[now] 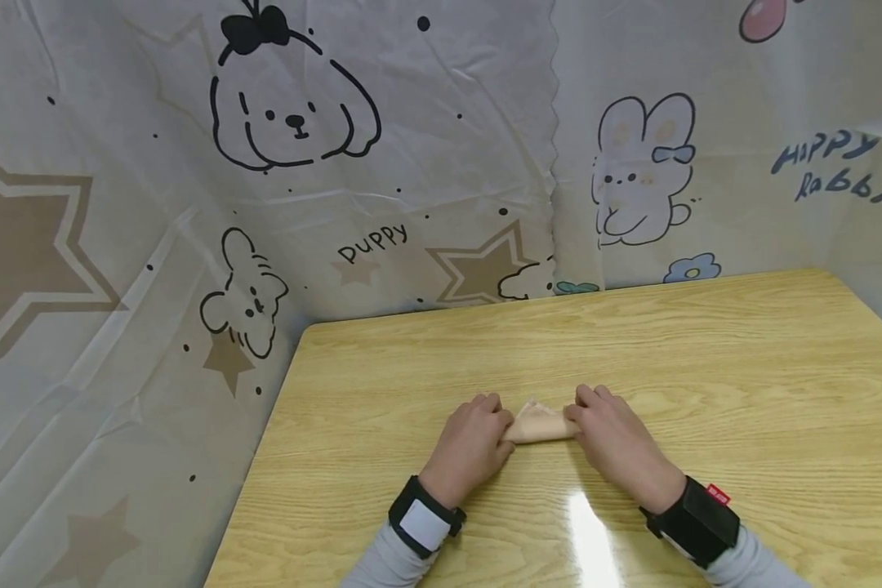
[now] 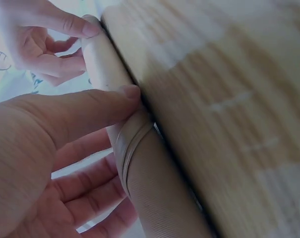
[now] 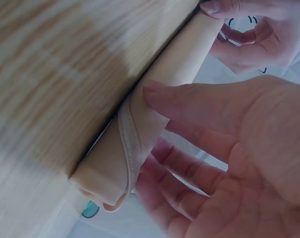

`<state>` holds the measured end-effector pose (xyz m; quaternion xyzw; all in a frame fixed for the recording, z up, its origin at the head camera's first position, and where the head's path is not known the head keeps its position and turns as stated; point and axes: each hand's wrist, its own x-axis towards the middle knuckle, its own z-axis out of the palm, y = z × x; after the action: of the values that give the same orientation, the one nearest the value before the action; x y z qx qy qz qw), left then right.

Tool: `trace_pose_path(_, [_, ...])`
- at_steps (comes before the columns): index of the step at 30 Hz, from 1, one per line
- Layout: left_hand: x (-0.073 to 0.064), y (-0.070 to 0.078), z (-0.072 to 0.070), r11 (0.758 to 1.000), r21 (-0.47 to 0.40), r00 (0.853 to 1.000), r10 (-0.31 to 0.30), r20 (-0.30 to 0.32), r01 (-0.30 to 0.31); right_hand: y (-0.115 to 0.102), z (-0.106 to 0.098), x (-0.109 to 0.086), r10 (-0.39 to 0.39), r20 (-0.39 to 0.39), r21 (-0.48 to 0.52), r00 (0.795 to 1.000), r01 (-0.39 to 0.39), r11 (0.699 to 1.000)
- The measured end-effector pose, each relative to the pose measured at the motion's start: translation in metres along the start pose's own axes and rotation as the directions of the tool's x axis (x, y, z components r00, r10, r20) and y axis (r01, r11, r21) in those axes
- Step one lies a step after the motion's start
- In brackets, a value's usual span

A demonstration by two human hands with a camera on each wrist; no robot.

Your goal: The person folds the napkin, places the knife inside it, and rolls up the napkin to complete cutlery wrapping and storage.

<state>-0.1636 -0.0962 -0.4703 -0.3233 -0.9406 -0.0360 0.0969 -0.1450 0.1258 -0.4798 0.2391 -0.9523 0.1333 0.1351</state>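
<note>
A beige rolled cloth (image 1: 538, 428) with a stitched hem lies crosswise on the wooden table, a pointed corner showing at its far side. At its left end, my left hand (image 1: 470, 441) grips the roll; the left wrist view puts the thumb (image 2: 112, 103) on top of the cloth (image 2: 164, 193) and the fingers on its far side. My right hand (image 1: 619, 441) holds the opposite end, its thumb (image 3: 189, 101) pressed against the roll. Past that thumb, the hem (image 3: 128, 134) winds slantwise around the end. The hands hide both ends in the head view.
The light wood table (image 1: 706, 367) extends all around the hands. Behind it and to the left hang pale printed sheets (image 1: 441, 147) with cartoon animals and stars. Each wrist wears a black strap (image 1: 694, 523), and glare (image 1: 590, 535) shines on the tabletop near the front.
</note>
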Motion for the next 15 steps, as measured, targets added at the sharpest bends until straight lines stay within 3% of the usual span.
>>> trace_pose_path(15, [0.0014,0.0007,-0.0001,1.0,-0.02,1.0,-0.009,0.016,0.009,-0.0004,-0.0025,-0.0017,-0.035,-0.006,-0.025,0.999,0.035,0.999])
